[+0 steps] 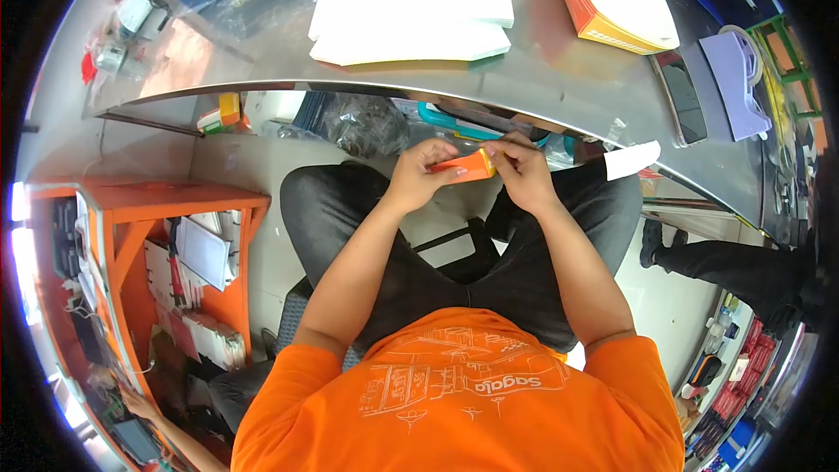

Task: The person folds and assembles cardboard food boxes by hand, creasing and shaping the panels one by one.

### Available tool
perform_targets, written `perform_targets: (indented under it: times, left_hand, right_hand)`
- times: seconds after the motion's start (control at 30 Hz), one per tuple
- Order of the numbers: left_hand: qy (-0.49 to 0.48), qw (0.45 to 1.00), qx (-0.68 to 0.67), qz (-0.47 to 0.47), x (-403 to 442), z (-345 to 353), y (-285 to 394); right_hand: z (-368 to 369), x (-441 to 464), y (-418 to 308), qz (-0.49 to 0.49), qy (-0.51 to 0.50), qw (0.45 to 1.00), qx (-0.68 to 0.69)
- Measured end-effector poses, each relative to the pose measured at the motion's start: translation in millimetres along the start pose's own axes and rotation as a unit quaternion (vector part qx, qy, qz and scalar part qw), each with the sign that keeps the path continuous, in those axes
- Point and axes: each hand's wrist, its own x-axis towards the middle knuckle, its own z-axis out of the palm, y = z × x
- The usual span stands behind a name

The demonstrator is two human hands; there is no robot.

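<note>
My left hand (418,178) is closed around one end of a small orange box (463,169), held above my lap just off the table's front edge. At the box's other end, where a yellow edge shows, the fingers of my right hand (523,177) pinch it. The box lies roughly level between both hands. Whether its end flap is folded in or out is too small to tell. A white piece of paper (633,160) sits over my right knee, apart from the hand.
On the metal table (288,70) lie a stack of white sheets (411,9), an open orange carton (612,0), a phone (680,98) and a purple tape dispenser (734,83). An orange shelf (175,197) stands left. Another person's hand (140,404) shows lower left; a dark-trousered leg (730,267) at right.
</note>
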Motion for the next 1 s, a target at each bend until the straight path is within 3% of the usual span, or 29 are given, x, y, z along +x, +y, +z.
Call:
perform_targets:
  times: [0.03,0.13,0.23,0.33,0.43,0.47,0.57,0.7,1.0]
  left_hand:
    - [0.004,0.999,-0.044,0.014,0,0,1]
    - [-0.084,0.989,-0.089,-0.084,-3,-5,9]
    - [-0.090,0.982,-0.113,-0.119,-4,-4,18]
    - [0.041,0.978,-0.172,-0.111,-1,7,15]
    - [0.118,0.972,-0.200,-0.036,5,12,-1]
    - [0.119,0.968,-0.220,-0.024,6,16,-4]
    - [0.110,0.957,-0.268,-0.016,2,26,-4]
    - [0.099,0.948,-0.302,-0.031,1,28,11]
    - [0.096,0.946,-0.310,-0.007,2,8,13]
  right_hand:
    - [-1,-1,-2,0.000,-0.028,1.000,0.004]
    - [4,-5,7,-0.046,-0.077,0.996,-0.018]
    - [12,-2,8,-0.093,0.053,0.994,-0.018]
    - [12,-7,-2,0.031,0.173,0.984,-0.041]
    - [23,-15,-30,-0.053,0.118,0.987,-0.090]
    - [28,-16,-28,-0.136,0.101,0.970,-0.177]
    - [40,-21,-43,-0.137,0.082,0.947,-0.279]
    - [40,-22,-28,-0.166,0.058,0.932,-0.316]
    - [41,-24,-28,-0.133,0.063,0.959,-0.241]
